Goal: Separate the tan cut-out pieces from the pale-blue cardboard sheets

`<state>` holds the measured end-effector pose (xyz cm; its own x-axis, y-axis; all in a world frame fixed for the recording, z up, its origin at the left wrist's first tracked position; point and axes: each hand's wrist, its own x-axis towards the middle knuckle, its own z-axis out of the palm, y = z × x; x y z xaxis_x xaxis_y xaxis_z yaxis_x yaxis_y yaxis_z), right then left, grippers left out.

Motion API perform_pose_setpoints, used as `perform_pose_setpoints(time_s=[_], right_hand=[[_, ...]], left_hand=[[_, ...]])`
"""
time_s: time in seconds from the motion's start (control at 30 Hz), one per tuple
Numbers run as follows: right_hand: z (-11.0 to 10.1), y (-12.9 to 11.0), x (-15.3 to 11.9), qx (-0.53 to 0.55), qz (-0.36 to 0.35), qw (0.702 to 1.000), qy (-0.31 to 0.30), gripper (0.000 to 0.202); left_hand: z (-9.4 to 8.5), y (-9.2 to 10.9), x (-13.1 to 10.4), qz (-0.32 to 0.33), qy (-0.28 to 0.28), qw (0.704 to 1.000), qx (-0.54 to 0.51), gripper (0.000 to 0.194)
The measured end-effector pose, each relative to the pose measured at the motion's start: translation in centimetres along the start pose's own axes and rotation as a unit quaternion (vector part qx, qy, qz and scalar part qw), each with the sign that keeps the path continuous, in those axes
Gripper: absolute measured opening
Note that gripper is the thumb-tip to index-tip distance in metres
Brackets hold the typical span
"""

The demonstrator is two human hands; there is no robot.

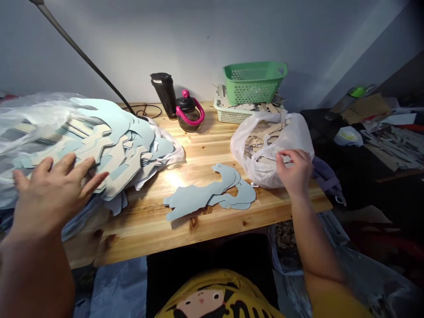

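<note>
On the left, my left hand [54, 192] is spread open over a heap of light-blue and cream die-cut cardboard pieces [122, 165], which spill from a clear plastic bag [39, 108]. Whether its fingertips touch the heap I cannot tell. My right hand [296, 172] is at the right, thumb and forefinger tips pinched together, in front of a white plastic bag [300, 130] full of cardboard scraps [265, 134]. What the pinch holds, if anything, is too small to make out. Between the hands, several flat light-blue cut-outs [195, 198] lie overlapping on the wooden table [145, 234].
At the back stand a black tumbler [165, 95] and a dark bottle with a pink handle [188, 115]. A green basket [253, 84] rests on a white basket [232, 115] of scraps. A lamp's neck [86, 57] rises behind the heap. Cluttered dark surface [357, 163] at right.
</note>
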<state>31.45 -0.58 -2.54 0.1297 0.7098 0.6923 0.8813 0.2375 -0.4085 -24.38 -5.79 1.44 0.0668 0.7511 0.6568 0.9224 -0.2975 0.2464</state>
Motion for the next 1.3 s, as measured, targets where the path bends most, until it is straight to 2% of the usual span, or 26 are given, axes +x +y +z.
perform_pose_setpoints(time_s=[0.07,0.13,0.23,0.3,0.4,0.47,0.53,0.6,0.63,0.7,0.77,0.87,0.97,1.07,1.2,1.27,1.3], right_hand=[[3.2,0.3,3.0,-0.018,0.01,1.0,-0.021,0.019],[6.1,1.5,5.2,-0.018,0.027,0.999,-0.022,0.028],[8.1,2.6,6.8,0.013,0.028,0.998,-0.056,0.035],[7.9,1.9,6.8,0.036,0.011,0.997,-0.074,0.03],[6.3,-1.6,5.9,0.104,0.003,0.994,-0.038,0.022],[4.9,-5.0,4.7,0.249,0.053,0.965,0.066,0.027],[3.7,-8.7,3.1,0.347,0.093,0.93,0.078,0.03],[2.7,-12.0,1.4,0.414,0.121,0.902,0.008,0.033],[2.3,-13.2,0.4,0.443,0.131,0.886,-0.034,0.033],[1.8,-14.8,-1.2,0.476,0.152,0.859,-0.11,0.032],[1.7,-15.2,-2.6,0.496,0.174,0.838,-0.145,0.032],[2.0,-14.6,-4.2,0.519,0.2,0.805,-0.208,0.037],[2.5,-14.0,-6.1,0.512,0.214,0.775,-0.302,0.036],[3.0,-14.3,-7.9,0.501,0.198,0.76,-0.362,0.03],[3.1,-14.8,-9.2,0.502,0.186,0.746,-0.397,0.03],[3.0,-14.8,-9.5,0.493,0.196,0.741,-0.411,0.033],[3.0,-14.8,-9.6,0.488,0.201,0.743,-0.411,0.034]], left_hand=[[0.0,0.5,-0.6,0.018,-0.031,0.994,0.101,0.05],[0.0,1.3,-1.3,0.014,-0.018,0.99,0.142,0.053],[0.3,2.9,-2.1,-0.01,0.013,0.988,0.151,0.054],[1.0,4.5,-2.5,-0.002,0.016,0.991,0.133,0.047],[2.9,7.8,-2.7,0.052,0.028,0.997,0.049,0.04],[4.5,10.7,-2.5,0.066,0.004,0.997,-0.037,0.034],[6.1,13.7,-2.2,0.067,-0.015,0.99,-0.125,0.035],[7.4,16.5,-1.9,0.034,-0.045,0.977,-0.206,0.046],[8.0,17.7,-1.8,0.011,-0.08,0.963,-0.256,0.049],[8.8,19.6,-1.8,-0.044,-0.168,0.916,-0.362,0.038],[9.3,20.9,-2.1,-0.116,-0.228,0.852,-0.457,0.026],[9.7,22.0,-2.6,-0.224,-0.229,0.764,-0.561,0.03],[10.2,22.4,-3.1,-0.299,-0.215,0.707,-0.604,0.032],[10.8,22.4,-3.6,-0.343,-0.179,0.69,-0.612,0.036],[11.4,22.3,-4.3,-0.357,-0.152,0.695,-0.605,0.035],[11.5,22.2,-4.8,-0.355,-0.142,0.707,-0.595,0.032],[11.5,22.2,-5.0,-0.347,-0.127,0.729,-0.576,0.032]])
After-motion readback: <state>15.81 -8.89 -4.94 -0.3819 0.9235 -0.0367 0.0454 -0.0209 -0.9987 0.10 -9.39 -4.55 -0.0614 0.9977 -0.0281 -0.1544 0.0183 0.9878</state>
